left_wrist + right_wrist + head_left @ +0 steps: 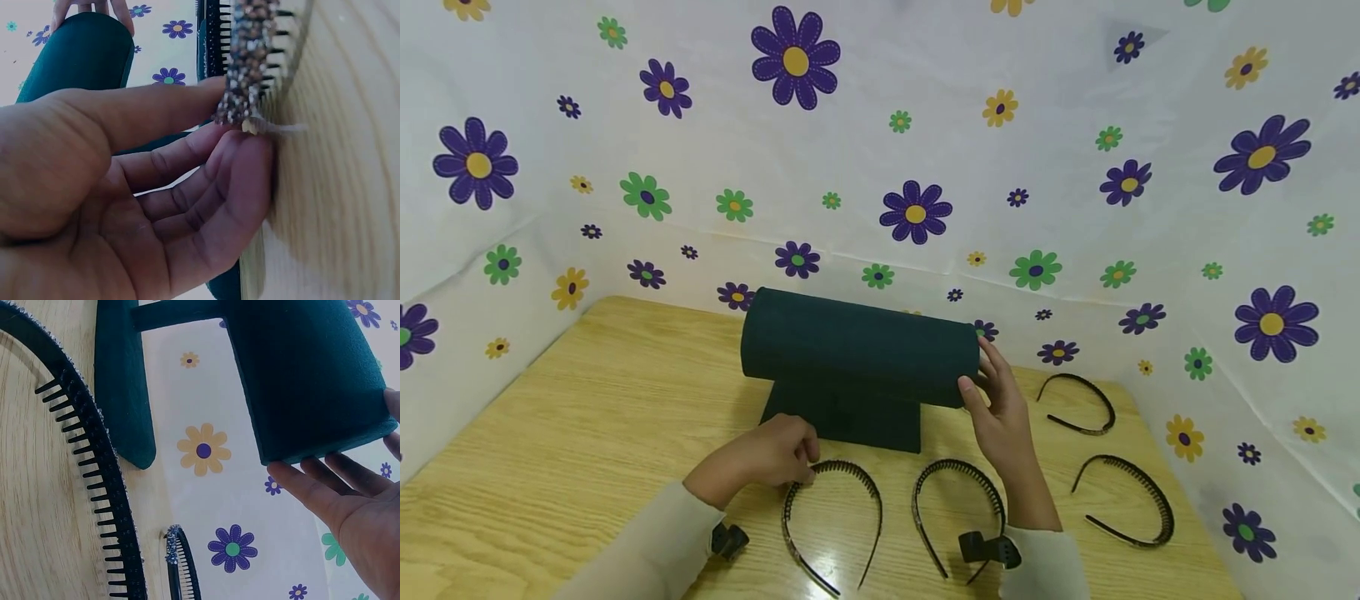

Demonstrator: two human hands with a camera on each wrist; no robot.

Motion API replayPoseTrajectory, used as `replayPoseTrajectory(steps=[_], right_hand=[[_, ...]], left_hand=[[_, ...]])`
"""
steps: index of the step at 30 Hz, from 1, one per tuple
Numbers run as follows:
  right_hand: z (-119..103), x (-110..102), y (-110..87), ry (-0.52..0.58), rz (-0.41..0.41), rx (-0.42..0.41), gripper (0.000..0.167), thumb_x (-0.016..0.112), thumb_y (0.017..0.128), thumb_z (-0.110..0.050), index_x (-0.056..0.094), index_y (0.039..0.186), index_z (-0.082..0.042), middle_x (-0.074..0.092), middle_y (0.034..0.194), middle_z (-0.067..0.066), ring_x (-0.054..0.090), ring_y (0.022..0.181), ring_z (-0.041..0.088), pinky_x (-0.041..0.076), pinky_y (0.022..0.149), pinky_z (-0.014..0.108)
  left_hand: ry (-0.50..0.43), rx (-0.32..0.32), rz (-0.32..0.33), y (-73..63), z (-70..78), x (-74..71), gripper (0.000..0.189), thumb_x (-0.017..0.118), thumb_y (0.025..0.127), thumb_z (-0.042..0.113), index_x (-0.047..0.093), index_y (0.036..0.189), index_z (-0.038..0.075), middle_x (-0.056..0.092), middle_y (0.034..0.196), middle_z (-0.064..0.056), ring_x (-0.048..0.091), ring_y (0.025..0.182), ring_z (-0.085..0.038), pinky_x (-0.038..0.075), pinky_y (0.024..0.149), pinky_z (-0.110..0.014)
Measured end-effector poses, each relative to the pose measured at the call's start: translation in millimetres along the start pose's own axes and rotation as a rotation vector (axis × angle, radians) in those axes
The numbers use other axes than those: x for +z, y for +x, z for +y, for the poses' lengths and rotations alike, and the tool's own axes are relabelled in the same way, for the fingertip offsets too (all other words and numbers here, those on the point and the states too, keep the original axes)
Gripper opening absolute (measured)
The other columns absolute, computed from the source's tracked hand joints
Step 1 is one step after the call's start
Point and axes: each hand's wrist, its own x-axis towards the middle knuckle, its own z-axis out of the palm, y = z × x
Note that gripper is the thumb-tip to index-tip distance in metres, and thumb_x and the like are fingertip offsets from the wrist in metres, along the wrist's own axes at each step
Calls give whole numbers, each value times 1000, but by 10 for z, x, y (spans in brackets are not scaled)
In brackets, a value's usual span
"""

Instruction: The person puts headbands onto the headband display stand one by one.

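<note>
A dark green padded headband stand (857,346), a thick roll on a flat base (865,421), stands mid-table. At its right end my right hand (1003,417) holds the roll, thumb on the front and fingers around the end edge; in the right wrist view the fingertips touch the roll's rim (325,453). My left hand (767,458) is at the upper left of a toothed headband (880,500) lying on the table. In the left wrist view, thumb and fingers pinch this headband's glittery band (247,69), near a small pale tag (275,126).
Another toothed headband (958,467) lies under my right wrist. Two more headbands, one farther back (1101,412) and one nearer (1161,500), are on the right side of the wooden table (587,417). Flower-printed white sheeting (850,150) encloses the back and sides.
</note>
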Motion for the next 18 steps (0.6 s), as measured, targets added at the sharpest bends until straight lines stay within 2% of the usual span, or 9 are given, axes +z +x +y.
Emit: replayPoseTrajectory(steps=[6, 8, 11, 14, 16, 18], right_hand=[[-15, -7, -18, -35, 0, 1, 62, 55, 108, -13, 31, 163, -26, 48, 154, 18, 54, 136, 40, 50, 104, 47], [-16, -9, -20, -39, 2, 1, 62, 55, 108, -13, 31, 163, -26, 48, 154, 18, 54, 135, 41, 50, 104, 51], [-9, -9, -16, -41, 4, 4, 62, 55, 108, -13, 31, 163, -26, 47, 155, 18, 55, 135, 40, 52, 103, 42], [-7, -7, -13, -39, 3, 7, 62, 55, 108, -13, 31, 164, -26, 47, 155, 18, 55, 135, 40, 52, 100, 32], [-9, -5, -11, -38, 1, 9, 62, 55, 108, -13, 30, 164, -26, 47, 155, 18, 55, 134, 40, 52, 100, 32], [-13, -5, -9, -35, -1, 11, 62, 55, 108, -13, 30, 164, -26, 46, 155, 18, 55, 134, 40, 52, 101, 39]], left_hand=[[30, 39, 5, 9, -28, -14, 13, 78, 85, -5, 72, 91, 4, 58, 73, 1, 52, 65, -13, 47, 61, -26], [34, 49, 6, 23, -59, -29, 11, 77, 86, -5, 73, 92, 4, 57, 72, 1, 52, 64, -12, 47, 62, -26], [21, 60, 0, 38, -121, -68, 9, 75, 88, -4, 73, 93, 2, 55, 72, 2, 53, 63, -12, 48, 61, -27], [-41, 60, -22, 37, -186, -122, 9, 73, 90, -3, 73, 98, 0, 55, 72, 0, 57, 60, -12, 53, 59, -28], [-108, 54, -46, 27, -218, -164, 11, 71, 92, -3, 71, 103, -2, 56, 74, -3, 61, 60, -14, 57, 58, -30], [-170, 41, -61, 12, -242, -204, 14, 70, 93, -2, 70, 107, -4, 60, 79, -6, 64, 62, -17, 60, 58, -33]])
